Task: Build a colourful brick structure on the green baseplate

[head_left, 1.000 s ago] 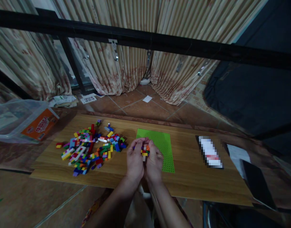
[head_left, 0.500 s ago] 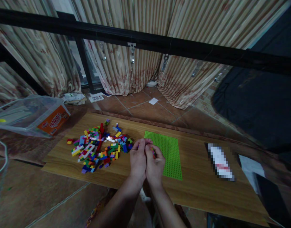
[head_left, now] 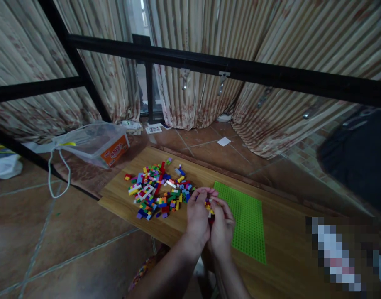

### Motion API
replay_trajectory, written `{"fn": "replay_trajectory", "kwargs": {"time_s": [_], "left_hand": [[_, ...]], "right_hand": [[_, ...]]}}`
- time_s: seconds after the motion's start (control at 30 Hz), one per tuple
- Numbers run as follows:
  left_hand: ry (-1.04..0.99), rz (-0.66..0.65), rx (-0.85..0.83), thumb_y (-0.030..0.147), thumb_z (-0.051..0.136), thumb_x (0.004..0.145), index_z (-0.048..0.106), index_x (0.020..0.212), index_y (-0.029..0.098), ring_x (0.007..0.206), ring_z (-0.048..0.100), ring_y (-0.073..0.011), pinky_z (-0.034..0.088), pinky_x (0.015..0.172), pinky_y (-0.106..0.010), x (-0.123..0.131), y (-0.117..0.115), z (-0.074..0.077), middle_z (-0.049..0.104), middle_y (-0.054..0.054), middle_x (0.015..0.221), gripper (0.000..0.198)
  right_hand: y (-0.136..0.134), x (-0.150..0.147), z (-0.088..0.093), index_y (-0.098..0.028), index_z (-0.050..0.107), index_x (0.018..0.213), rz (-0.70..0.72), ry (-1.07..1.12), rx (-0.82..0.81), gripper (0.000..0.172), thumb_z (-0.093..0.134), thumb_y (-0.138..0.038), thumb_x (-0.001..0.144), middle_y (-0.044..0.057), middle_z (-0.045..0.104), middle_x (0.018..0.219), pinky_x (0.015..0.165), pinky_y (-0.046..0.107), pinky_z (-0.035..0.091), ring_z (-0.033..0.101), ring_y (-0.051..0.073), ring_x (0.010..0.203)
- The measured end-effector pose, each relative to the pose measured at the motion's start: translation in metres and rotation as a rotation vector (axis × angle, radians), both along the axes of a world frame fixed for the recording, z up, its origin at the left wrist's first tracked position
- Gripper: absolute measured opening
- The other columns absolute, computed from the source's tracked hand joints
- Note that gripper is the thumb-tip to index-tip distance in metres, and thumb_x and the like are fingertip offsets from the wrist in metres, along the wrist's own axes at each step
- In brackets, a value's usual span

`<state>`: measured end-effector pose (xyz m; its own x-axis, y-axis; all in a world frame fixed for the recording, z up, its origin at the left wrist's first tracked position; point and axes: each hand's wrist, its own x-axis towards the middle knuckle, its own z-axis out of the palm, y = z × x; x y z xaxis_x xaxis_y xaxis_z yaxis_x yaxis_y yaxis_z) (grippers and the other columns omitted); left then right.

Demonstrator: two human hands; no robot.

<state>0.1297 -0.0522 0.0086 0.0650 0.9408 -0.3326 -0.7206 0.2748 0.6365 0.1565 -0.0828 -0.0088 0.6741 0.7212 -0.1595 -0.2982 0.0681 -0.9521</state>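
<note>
My left hand (head_left: 197, 215) and my right hand (head_left: 222, 222) are pressed together above the near edge of the wooden board (head_left: 122, 199). Both are closed around a small cluster of coloured bricks (head_left: 208, 205), which shows between the fingertips. A pile of loose coloured bricks (head_left: 157, 189) lies on the board just left of my hands. A green studded baseplate (head_left: 245, 218) lies flat on the board immediately to the right of my hands.
A clear plastic box (head_left: 94, 143) with an orange label stands on the floor at the left of the board. A black metal frame (head_left: 209, 66) crosses in front of striped curtains. A blurred-out object (head_left: 336, 257) lies at the board's right end.
The view has swung to the left, so the board and my hands sit further right in the picture. My hands stay together, closed on the brick cluster.
</note>
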Motion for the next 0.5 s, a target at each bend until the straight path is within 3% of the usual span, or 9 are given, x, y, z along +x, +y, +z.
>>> {"fn": "replay_trajectory", "kwargs": {"time_s": [0.23,0.37,0.5], "left_hand": [[0.461,0.324,0.202,0.033,0.063,0.075,0.064,0.078,0.018,0.071,0.057,-0.0130,0.044,0.070,-0.024,-0.066,0.050,0.002,0.064,0.000,0.076,0.015],[0.644,0.395,0.221,0.033,0.061,0.078,0.064,0.074,0.018,0.068,0.054,-0.0134,0.041,0.069,-0.024,-0.094,0.073,-0.011,0.061,0.002,0.070,0.016],[0.757,0.389,0.267,0.032,0.055,0.083,0.064,0.070,0.019,0.068,0.054,-0.0144,0.040,0.069,-0.024,-0.100,0.079,-0.022,0.061,0.001,0.069,0.021]], "right_hand": [[0.071,-0.060,-0.003,-0.017,0.068,0.079,0.318,0.048,0.047,0.028,0.063,-0.044,0.072,0.004,0.072,0.079,0.069,0.028,0.049,0.063,0.017,0.072],[0.101,-0.082,-0.017,-0.018,0.067,0.079,0.407,0.029,0.029,0.025,0.066,-0.040,0.067,0.001,0.070,0.072,0.061,0.027,0.048,0.061,0.016,0.064],[0.108,-0.080,-0.026,-0.019,0.068,0.080,0.400,-0.057,0.058,0.021,0.068,-0.035,0.066,0.000,0.071,0.077,0.066,0.027,0.048,0.062,0.015,0.070]]}}
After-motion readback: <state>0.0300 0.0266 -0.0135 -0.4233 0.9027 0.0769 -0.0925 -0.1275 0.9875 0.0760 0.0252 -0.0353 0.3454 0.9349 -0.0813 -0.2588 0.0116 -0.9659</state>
